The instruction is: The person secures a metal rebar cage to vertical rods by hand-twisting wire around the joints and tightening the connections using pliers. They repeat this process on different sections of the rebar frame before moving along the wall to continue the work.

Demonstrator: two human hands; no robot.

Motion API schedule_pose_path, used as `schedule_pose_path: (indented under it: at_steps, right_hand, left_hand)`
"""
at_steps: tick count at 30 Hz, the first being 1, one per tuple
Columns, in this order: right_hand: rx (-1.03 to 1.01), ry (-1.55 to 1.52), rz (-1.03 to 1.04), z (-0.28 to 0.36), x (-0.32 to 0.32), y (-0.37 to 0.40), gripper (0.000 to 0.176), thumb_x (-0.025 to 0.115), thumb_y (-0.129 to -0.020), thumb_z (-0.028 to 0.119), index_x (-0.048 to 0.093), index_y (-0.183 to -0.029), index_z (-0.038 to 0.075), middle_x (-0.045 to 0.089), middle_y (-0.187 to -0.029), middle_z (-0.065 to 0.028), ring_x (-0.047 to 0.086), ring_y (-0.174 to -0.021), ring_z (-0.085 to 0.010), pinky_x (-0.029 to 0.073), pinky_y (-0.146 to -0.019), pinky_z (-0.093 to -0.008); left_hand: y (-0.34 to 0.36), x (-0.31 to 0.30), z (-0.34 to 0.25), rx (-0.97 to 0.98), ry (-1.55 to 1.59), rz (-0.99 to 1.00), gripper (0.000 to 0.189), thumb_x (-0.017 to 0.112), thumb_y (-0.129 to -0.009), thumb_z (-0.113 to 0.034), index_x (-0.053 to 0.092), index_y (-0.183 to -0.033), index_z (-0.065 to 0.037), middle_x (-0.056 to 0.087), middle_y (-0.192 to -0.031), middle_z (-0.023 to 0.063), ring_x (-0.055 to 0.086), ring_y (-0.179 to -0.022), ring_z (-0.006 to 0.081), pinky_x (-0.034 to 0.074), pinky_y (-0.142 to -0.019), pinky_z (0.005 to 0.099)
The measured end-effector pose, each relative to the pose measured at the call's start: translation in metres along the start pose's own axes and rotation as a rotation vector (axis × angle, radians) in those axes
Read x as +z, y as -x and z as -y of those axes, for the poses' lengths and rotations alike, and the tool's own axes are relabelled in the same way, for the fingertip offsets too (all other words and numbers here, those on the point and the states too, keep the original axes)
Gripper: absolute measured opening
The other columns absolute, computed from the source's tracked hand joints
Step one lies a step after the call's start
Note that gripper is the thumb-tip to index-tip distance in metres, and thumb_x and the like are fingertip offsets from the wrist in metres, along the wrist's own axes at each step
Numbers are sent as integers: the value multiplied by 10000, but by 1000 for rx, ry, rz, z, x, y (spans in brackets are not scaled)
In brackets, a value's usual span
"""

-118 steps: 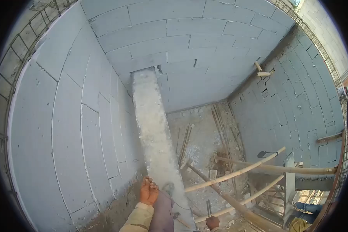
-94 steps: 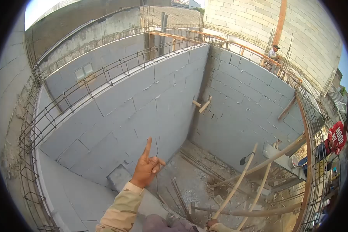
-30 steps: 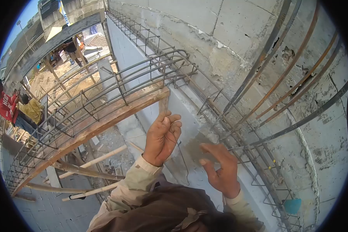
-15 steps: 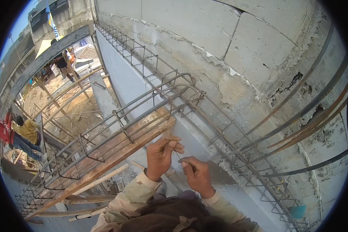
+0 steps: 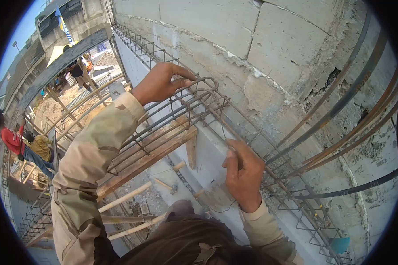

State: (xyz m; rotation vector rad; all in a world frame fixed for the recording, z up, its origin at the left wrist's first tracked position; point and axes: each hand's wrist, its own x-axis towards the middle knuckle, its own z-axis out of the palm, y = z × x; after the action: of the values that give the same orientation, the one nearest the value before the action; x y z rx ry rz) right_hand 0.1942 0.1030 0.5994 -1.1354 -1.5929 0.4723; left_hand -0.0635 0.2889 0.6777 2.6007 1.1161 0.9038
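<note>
My left hand (image 5: 163,83) reaches over the hooked bar ends of a rebar cage (image 5: 163,119), fingers bent against the bars near the wall; anything between them is hidden. Lower and to the right, my right hand (image 5: 244,174) is closed in a pinch beside the bars. A thin wire (image 5: 224,126) runs up from its fingertips towards the cage joint. The cage meets a second rebar cage (image 5: 256,154) that follows the wall. A wooden board (image 5: 148,165) lies under the first cage.
The block wall (image 5: 292,48) rises at the right, with long curved bars (image 5: 336,108) in front of it. Wooden poles (image 5: 135,197) and a hammer (image 5: 166,185) are below. A person in red (image 5: 12,139) and one in yellow (image 5: 42,145) are at the far left.
My hands have come apart. The left has moved up and forward onto the hooked bars; the right has moved up and right, with wire now stretching from it to the cage.
</note>
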Motion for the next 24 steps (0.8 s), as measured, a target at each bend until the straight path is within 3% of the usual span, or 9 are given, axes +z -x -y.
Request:
schedule_pose_path:
  at_steps: [1, 3, 4, 6, 9, 11, 15, 18, 24]
  right_hand:
    - [5, 16, -5, 0, 0, -6, 211, 603, -941, -22, 694, -1130, -41, 690, -731, -185, 722, -648, -282, 523, -584, -356]
    - [-178, 320, -76, -4, 0, -19, 197, 613, -895, -37, 686, -1078, -52, 704, -809, -234, 720, -742, -398, 556, -657, -441]
    - [-177, 339, -95, -4, 0, -24, 197, 613, -895, -37, 686, -1078, -52, 704, -809, -234, 720, -742, -398, 556, -657, -441]
    - [2, 585, 63, -2, 0, -32, 126, 636, -836, -22, 685, -950, -45, 703, -862, -270, 699, -808, -464, 561, -726, -510]
    - [156, 723, 213, -3, 15, -40, 65, 640, -790, 1, 674, -830, -39, 693, -827, -279, 694, -785, -474, 561, -728, -540]
    - [179, 765, 226, -8, 29, -49, 79, 636, -780, 6, 684, -820, -42, 691, -823, -287, 693, -788, -482, 564, -727, -542]
    - [207, 846, 199, -19, 57, -72, 106, 626, -762, 13, 705, -805, -42, 686, -799, -295, 694, -787, -487, 566, -720, -551]
    - [275, 857, 169, -24, 70, -88, 104, 634, -756, 20, 714, -797, -33, 686, -799, -296, 695, -786, -488, 565, -720, -552]
    - [304, 993, 175, 3, 62, -98, 98, 656, -736, 49, 720, -769, -18, 690, -781, -280, 701, -788, -478, 568, -701, -534]
  left_hand:
    - [-12, 0, 9, 9, 15, 0, 243, 750, -926, -179, 787, -1139, -68, 778, -1055, 167, 735, -997, 337, 552, -904, 407]
    - [-36, 3, 24, 119, -109, 111, 231, 760, -912, -190, 795, -1107, -73, 777, -1011, 160, 712, -1002, 354, 541, -905, 434]
    - [-45, 8, 29, 159, -107, 137, 192, 761, -906, -206, 801, -1039, -73, 772, -966, 141, 695, -976, 342, 535, -888, 446]
    - [-57, 12, 27, 175, -170, 228, 174, 757, -908, -210, 798, -1007, -73, 768, -959, 133, 686, -954, 339, 536, -872, 441]
    - [-59, 25, 39, 206, -158, 369, 160, 748, -911, -230, 787, -932, -76, 759, -929, 120, 662, -912, 330, 536, -837, 431]
    - [-64, 35, 56, 388, -79, 179, 156, 755, -906, -232, 790, -936, -83, 759, -902, 119, 663, -932, 319, 534, -838, 431]
    - [-88, 45, 79, 263, 116, 387, 213, 739, -920, -199, 792, -1049, -38, 777, -1024, 155, 715, -938, 351, 554, -873, 428]
    - [-105, 60, 85, 349, 163, 523, 241, 733, -922, -182, 779, -1092, -17, 768, -1074, 179, 732, -946, 360, 563, -874, 421]
    - [-127, 81, 85, 506, 165, 601, 219, 729, -917, -154, 782, -1077, -13, 768, -1047, 192, 733, -955, 363, 567, -858, 421]
